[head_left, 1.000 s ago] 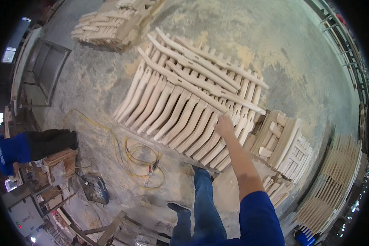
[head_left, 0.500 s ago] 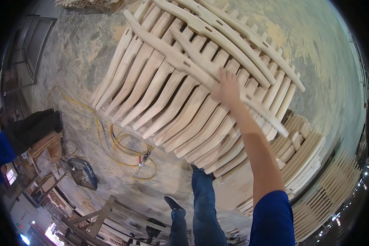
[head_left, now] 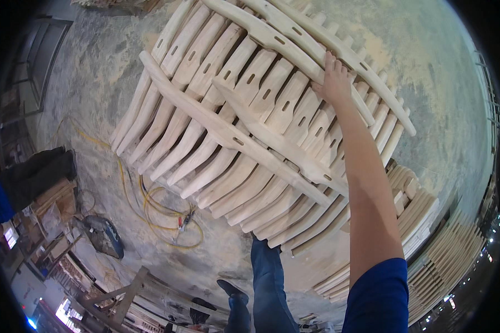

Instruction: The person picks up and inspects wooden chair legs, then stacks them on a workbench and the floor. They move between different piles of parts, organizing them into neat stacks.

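My right hand [head_left: 336, 83] reaches over a big stack of pale, bare wooden pieces. Its thumb and fingers straddle a long curved wooden piece [head_left: 272, 36] that lies crosswise on the stack, one slot showing in its side. Nearer to me, two more crosswise pieces rest loose on top: a long slotted one [head_left: 205, 119] and another curved one [head_left: 272, 133] just beyond it. Beneath them a row of similar curved pieces [head_left: 222, 166] lies side by side, several with slots. Past my hand, one more crosswise piece [head_left: 366, 72] spans the far side. My left hand is out of view.
Coiled yellow hose [head_left: 150, 208] lies on the dusty concrete floor at the left. More stacked wooden pieces [head_left: 411, 216] stand at the right. A wooden frame [head_left: 129, 294] is at the lower left, and another person's dark-clothed legs [head_left: 36, 172] show at the left edge.
My right hand has left the nearer crosswise piece and moved farther away, onto another. The two nearer crosswise pieces now lie closer to me and further left.
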The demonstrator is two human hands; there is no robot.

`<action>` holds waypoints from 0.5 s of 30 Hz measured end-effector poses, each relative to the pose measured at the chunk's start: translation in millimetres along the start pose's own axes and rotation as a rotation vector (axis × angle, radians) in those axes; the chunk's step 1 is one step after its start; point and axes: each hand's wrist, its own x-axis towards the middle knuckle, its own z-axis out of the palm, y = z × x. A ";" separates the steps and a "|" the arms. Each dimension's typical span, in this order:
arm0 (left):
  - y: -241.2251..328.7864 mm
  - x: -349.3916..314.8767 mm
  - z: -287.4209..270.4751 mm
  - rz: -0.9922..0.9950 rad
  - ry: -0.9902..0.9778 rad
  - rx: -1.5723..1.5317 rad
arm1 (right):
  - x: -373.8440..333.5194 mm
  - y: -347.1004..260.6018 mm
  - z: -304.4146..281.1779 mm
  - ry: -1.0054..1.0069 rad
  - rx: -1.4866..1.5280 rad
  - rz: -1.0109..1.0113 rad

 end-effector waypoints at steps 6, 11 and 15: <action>-1.8 -4.9 -10.3 0.023 0.038 -0.019 | -16.0 10.2 22.6 0.125 0.013 -0.076; -1.4 2.0 -17.7 0.109 0.010 -0.038 | -12.4 9.8 -1.5 -0.011 0.078 -0.037; 3.5 -3.4 -25.5 0.206 0.012 -0.068 | -87.0 -29.1 18.4 -0.134 0.282 0.033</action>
